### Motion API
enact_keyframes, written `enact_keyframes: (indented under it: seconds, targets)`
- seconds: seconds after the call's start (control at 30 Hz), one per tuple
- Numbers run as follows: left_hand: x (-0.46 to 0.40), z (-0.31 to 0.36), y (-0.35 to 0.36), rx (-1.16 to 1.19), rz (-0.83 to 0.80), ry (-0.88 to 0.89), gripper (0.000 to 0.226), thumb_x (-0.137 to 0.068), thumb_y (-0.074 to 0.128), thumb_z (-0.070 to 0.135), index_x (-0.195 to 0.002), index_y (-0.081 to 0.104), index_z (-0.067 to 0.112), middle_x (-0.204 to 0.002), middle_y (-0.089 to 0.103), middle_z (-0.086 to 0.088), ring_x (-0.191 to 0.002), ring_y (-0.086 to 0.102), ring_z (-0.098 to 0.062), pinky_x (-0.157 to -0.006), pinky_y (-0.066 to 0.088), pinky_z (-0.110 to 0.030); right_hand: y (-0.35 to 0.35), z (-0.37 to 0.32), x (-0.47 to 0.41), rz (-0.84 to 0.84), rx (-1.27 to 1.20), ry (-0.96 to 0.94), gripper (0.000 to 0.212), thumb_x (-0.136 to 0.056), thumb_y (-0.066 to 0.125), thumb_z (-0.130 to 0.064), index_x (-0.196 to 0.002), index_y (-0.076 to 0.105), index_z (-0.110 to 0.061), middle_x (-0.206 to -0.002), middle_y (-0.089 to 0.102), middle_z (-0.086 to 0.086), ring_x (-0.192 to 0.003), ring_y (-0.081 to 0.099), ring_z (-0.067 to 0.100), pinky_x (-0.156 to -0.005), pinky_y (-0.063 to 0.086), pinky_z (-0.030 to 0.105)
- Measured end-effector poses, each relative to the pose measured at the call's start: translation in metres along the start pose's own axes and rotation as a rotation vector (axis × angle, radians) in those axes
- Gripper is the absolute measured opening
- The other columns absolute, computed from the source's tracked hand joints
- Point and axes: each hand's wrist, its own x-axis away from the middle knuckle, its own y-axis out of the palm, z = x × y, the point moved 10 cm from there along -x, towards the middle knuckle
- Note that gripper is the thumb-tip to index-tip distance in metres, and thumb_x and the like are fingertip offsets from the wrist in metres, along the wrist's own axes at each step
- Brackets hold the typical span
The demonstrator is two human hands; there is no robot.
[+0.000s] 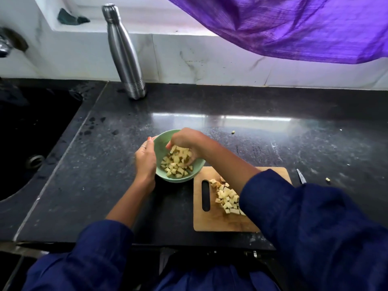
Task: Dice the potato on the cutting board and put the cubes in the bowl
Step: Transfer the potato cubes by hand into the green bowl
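Right hand point(182, 144) over the green bowl point(161, 141), fingers curled down around a heap of potato cubes point(179, 154), dropping them in. Left hand point(146, 159) wrapped around the bowl's left rim, thumb on the edge, holding it steady. Lots of cubes already in the bowl point(174, 168).

Cutting board point(212, 221) just right of the bowl, nearer the body. More cubes on the board point(225, 198), waiting, some hidden under the blue right sleeve point(294, 211). Knife point(301, 177) further right of the bowl, past the board, flat on the dark surface point(126, 196). Two stray bits point(233, 132) on the surface, right of the bowl. Steel bottle point(123, 53) behind the bowl, by the wall. Sink point(31, 133) to the left.

Could go wrong: cubes bouncing off the rim and landing outside, if let go too high. Sleeve brushing the board pile and pushing cubes off the edge. Bowl tipping if the left hand pulls too hard.
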Motion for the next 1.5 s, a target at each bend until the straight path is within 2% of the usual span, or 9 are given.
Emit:
enact_keyframes:
  seconds: [0.17, 0.33, 0.43, 0.67, 0.77, 0.83, 1.07, 1.3, 1.5]
  targets:
    - [0.003, 0.002, 0.002, 0.011, -0.007, 0.008, 0.031, -0.101, 0.040, 0.026, -0.084, 0.065, 0.020, -0.080, 0.066, -0.001, -0.073, 0.061, -0.015, -0.068, 0.051, -0.028, -0.004, -0.030, 0.013, 0.023, 0.579, -0.202, 0.035, -0.091, 0.057, -0.018, -0.122, 0.058, -0.002, -0.122, 0.058, 0.013, -0.106, 0.060, 0.028, -0.078, 0.050, 0.030]
    - [0.002, 0.001, 0.003, 0.003, -0.032, 0.012, 0.029, -0.101, 0.040, 0.027, -0.086, 0.065, 0.021, -0.083, 0.068, 0.000, -0.076, 0.062, -0.015, -0.072, 0.051, -0.030, 0.012, -0.041, 0.018, -0.039, 0.825, -0.434, 0.027, -0.091, 0.056, -0.025, -0.113, 0.065, -0.014, -0.105, 0.062, 0.000, -0.091, 0.058, 0.017, -0.071, 0.045, 0.024]
    - [0.003, 0.004, 0.006, 0.013, -0.044, 0.025, 0.029, -0.101, 0.039, 0.026, -0.088, 0.064, 0.021, -0.081, 0.067, 0.002, -0.070, 0.062, -0.009, -0.061, 0.051, -0.020, -0.003, -0.051, 0.020, 0.160, 0.842, -0.564, 0.005, -0.084, 0.055, -0.013, -0.083, 0.059, -0.013, -0.084, 0.058, 0.003, -0.079, 0.053, 0.022, -0.067, 0.045, 0.029]
    - [0.004, 0.005, 0.004, -0.015, -0.050, 0.049, 0.028, -0.101, 0.038, 0.027, -0.098, 0.064, 0.019, -0.081, 0.066, 0.003, -0.063, 0.062, -0.004, -0.055, 0.052, -0.016, -0.021, -0.052, 0.030, 0.251, 0.678, -0.723, 0.014, -0.086, 0.055, -0.020, -0.093, 0.066, -0.014, -0.094, 0.065, 0.003, -0.086, 0.058, 0.018, -0.078, 0.051, 0.036]
    - [0.001, 0.003, 0.005, -0.026, -0.062, 0.052, 0.027, -0.101, 0.038, 0.028, -0.103, 0.063, 0.017, -0.082, 0.066, 0.003, -0.069, 0.061, -0.007, -0.058, 0.051, -0.019, -0.055, -0.027, 0.053, 0.276, 0.505, -0.757, 0.019, -0.092, 0.057, -0.023, -0.096, 0.067, -0.007, -0.090, 0.067, 0.002, -0.077, 0.059, 0.009, -0.069, 0.048, 0.014]
    - [0.000, 0.003, 0.003, -0.029, -0.059, 0.055, 0.026, -0.101, 0.039, 0.027, -0.100, 0.063, 0.019, -0.082, 0.066, 0.006, -0.069, 0.061, -0.005, -0.057, 0.049, -0.017, -0.084, 0.011, 0.062, 0.310, 0.459, -0.696, 0.025, -0.091, 0.057, -0.033, -0.095, 0.067, -0.011, -0.088, 0.062, -0.005, -0.074, 0.055, 0.000, -0.066, 0.043, 0.012]
    - [-0.002, 0.001, 0.005, -0.045, -0.075, 0.046, 0.026, -0.101, 0.040, 0.028, -0.090, 0.063, 0.023, -0.081, 0.066, 0.006, -0.068, 0.061, -0.006, -0.059, 0.050, -0.022, -0.126, 0.157, 0.083, 0.374, 0.520, -0.443, 0.079, -0.072, 0.038, -0.080, -0.134, 0.043, -0.030, -0.145, 0.033, -0.012, -0.129, 0.033, 0.005, -0.105, 0.030, 0.034]
    - [-0.001, 0.001, 0.005, -0.062, -0.074, 0.056, 0.026, -0.101, 0.039, 0.028, -0.088, 0.062, 0.024, -0.079, 0.064, 0.006, -0.066, 0.059, -0.005, -0.054, 0.049, -0.018, -0.105, 0.202, 0.101, 0.454, 0.560, -0.480, 0.093, -0.073, 0.042, -0.079, -0.147, 0.017, -0.030, -0.152, 0.009, -0.017, -0.139, 0.008, 0.002, -0.112, 0.011, 0.030]
    - [-0.002, 0.001, 0.004, -0.069, -0.072, 0.058, 0.028, -0.100, 0.041, 0.028, -0.084, 0.063, 0.025, -0.079, 0.065, 0.008, -0.069, 0.060, -0.006, -0.063, 0.050, -0.023, -0.092, 0.183, 0.090, 0.474, 0.650, -0.499, 0.094, -0.074, 0.035, -0.081, -0.148, 0.017, -0.025, -0.155, 0.012, -0.009, -0.140, 0.015, 0.007, -0.110, 0.014, 0.028]
